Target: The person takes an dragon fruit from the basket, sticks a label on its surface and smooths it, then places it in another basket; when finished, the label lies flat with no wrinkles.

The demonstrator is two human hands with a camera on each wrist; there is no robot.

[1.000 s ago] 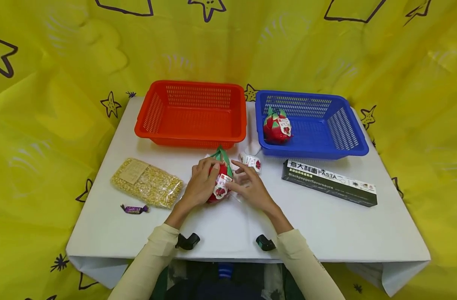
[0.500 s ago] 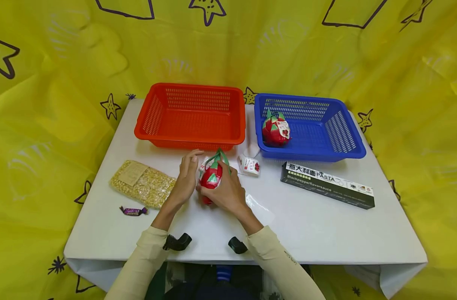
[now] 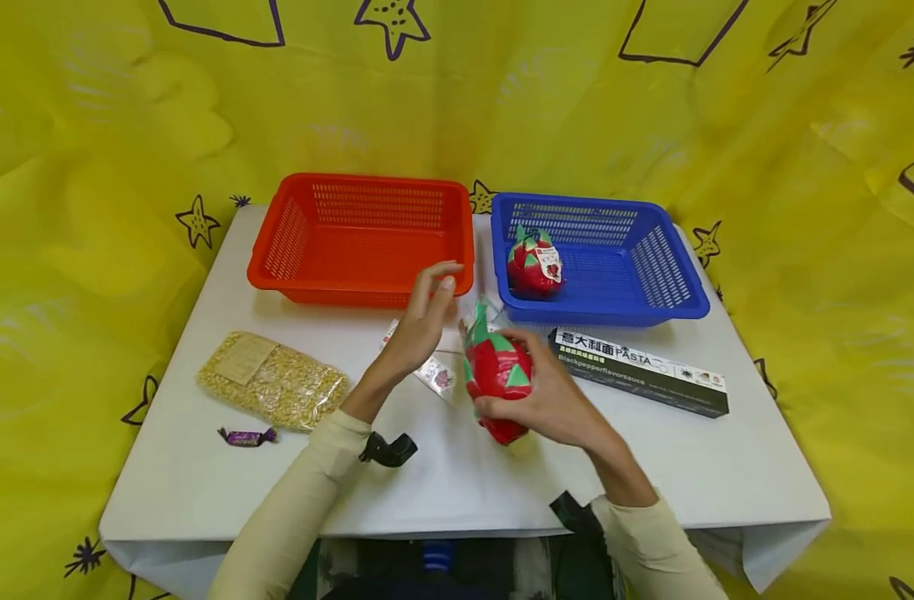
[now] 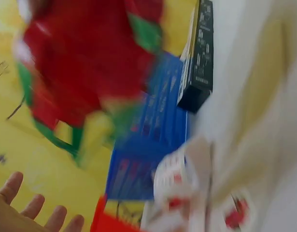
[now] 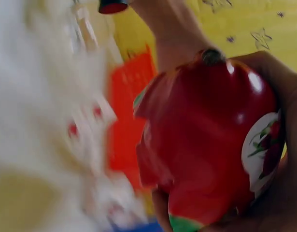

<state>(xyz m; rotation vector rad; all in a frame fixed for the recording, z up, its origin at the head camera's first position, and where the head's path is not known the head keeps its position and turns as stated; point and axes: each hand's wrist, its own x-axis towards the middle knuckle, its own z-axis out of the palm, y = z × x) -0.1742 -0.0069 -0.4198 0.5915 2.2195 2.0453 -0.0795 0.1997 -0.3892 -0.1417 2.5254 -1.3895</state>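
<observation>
My right hand [image 3: 557, 400] grips a red dragon fruit [image 3: 497, 379] with green tips, lifted over the middle of the table, its leafy end pointing away from me. A white oval sticker shows on its skin in the right wrist view, where the dragon fruit [image 5: 206, 140] fills much of the picture. My left hand [image 3: 419, 321] is apart from the fruit, fingers extended and holding nothing, near the red basket's front edge. Below it lie white labels [image 3: 437, 377] with red fruit prints. Blur covers the fruit in the left wrist view.
At the back stand a red basket [image 3: 367, 293] and a blue basket [image 3: 614, 312]; a second dragon fruit [image 3: 535, 265] sits in the blue one. A pasta box [image 3: 640, 375] lies right. On the left are a bag of yellow kernels [image 3: 272, 383] and a purple-wrapped candy [image 3: 247, 437].
The dragon fruit was between both hands; now my right hand has carried it up and to the right. My left hand has come away from it and moved forward and right.
</observation>
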